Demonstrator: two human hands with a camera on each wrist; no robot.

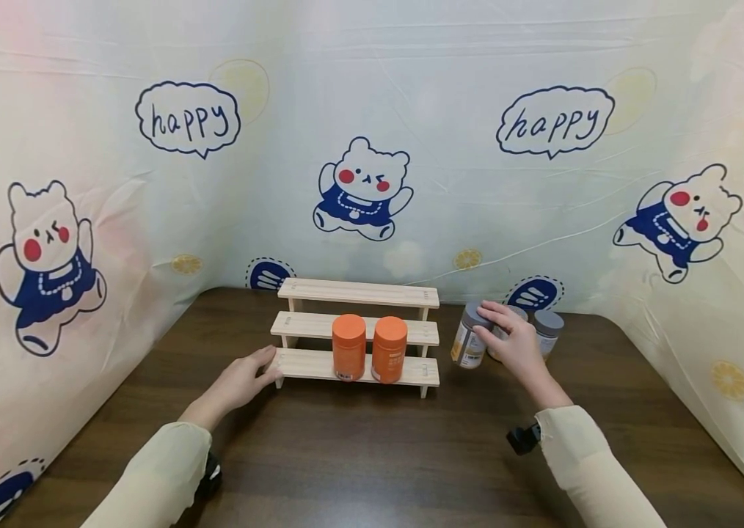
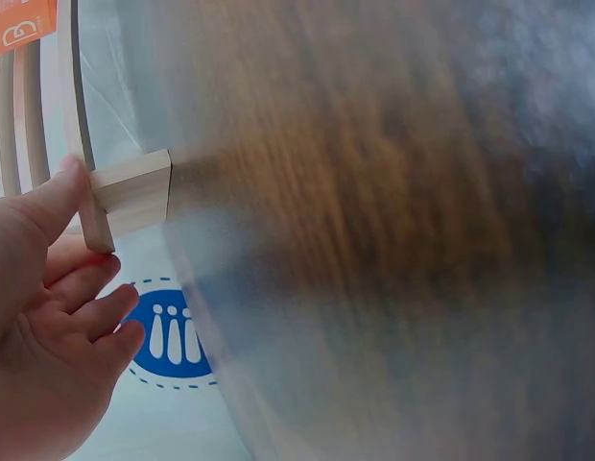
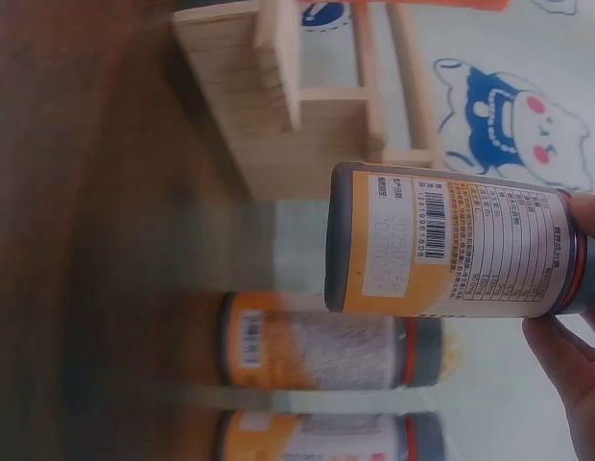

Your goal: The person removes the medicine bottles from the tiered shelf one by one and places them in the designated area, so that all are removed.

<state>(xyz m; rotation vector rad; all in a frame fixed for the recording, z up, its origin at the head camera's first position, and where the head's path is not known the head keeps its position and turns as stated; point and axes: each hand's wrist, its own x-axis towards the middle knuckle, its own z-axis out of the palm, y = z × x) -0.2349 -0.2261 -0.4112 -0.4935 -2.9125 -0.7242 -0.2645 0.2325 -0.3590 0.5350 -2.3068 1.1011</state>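
Note:
A three-step wooden display rack [image 1: 359,295] stands on the table. My left hand [image 1: 244,379] pinches the left end of its lowest step, the thumb [image 2: 59,199] on one face of the plank and the fingers at the other. Two orange bottles [image 1: 348,348] with orange caps stand side by side on that lowest step. To the right of the rack, my right hand [image 1: 513,345] grips a grey-capped supplement bottle [image 3: 441,240] by its cap. The bottle, with a white and orange label, is lifted and slightly tilted in the head view.
Two more grey-capped bottles [image 3: 317,339] stand on the table behind my right hand, one partly hidden by it in the head view. A printed cloth [image 1: 451,183] hangs behind and beside the dark wooden table [image 1: 345,455].

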